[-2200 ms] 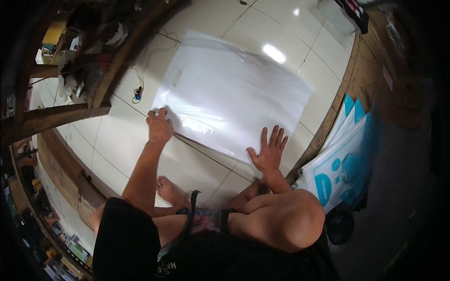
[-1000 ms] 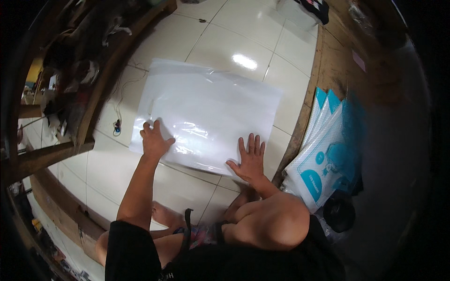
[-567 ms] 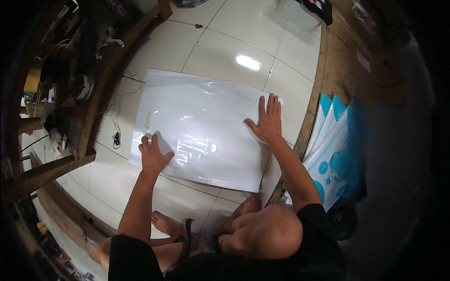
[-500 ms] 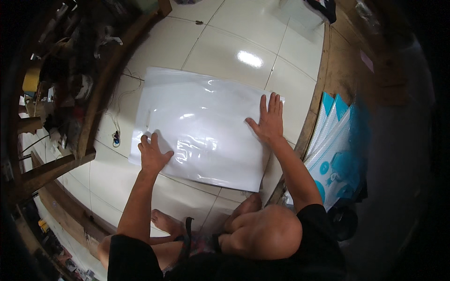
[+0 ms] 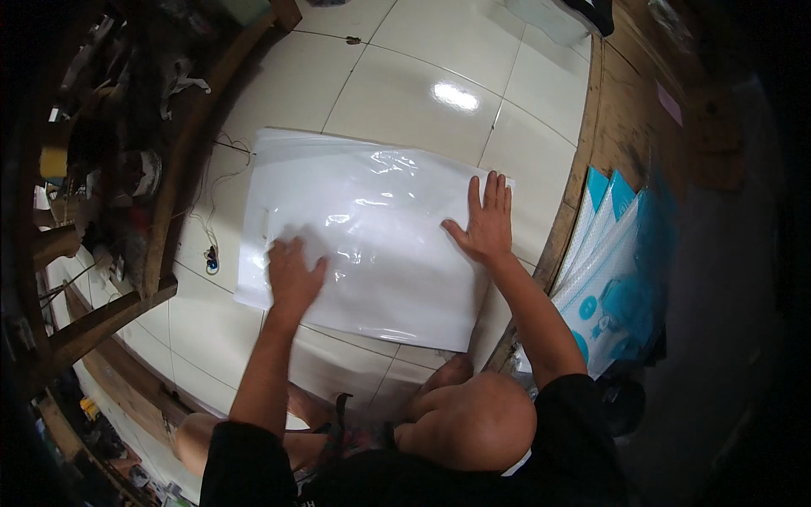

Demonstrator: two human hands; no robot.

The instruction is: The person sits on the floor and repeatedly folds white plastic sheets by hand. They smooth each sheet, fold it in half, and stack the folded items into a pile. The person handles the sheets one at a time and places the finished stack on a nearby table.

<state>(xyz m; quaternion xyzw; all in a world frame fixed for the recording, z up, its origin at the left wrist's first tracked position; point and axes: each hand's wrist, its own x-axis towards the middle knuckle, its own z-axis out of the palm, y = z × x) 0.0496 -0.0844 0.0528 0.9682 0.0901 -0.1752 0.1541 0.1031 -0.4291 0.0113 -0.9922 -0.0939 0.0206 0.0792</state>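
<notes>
A large white plastic bag [image 5: 372,220] lies flat on the white tiled floor [image 5: 422,76] in front of my bent knees. My left hand [image 5: 293,275] presses palm down on the bag's near left part, fingers together. My right hand [image 5: 485,221] lies flat on the bag's right edge, fingers spread and pointing away from me. Neither hand holds anything. The bag's surface shows shiny creases between the two hands.
A stack of white and blue printed bags [image 5: 608,287] leans at my right on a wooden floor strip [image 5: 608,110]. Wooden furniture with clutter [image 5: 110,169] stands at the left, with a cable [image 5: 211,245] on the tiles beside it. A white box [image 5: 557,17] sits far ahead.
My right hand moved from the bag's near edge up to its far right edge. My left hand slid right, from the bag's left corner toward its middle. The camera view shifted closer.
</notes>
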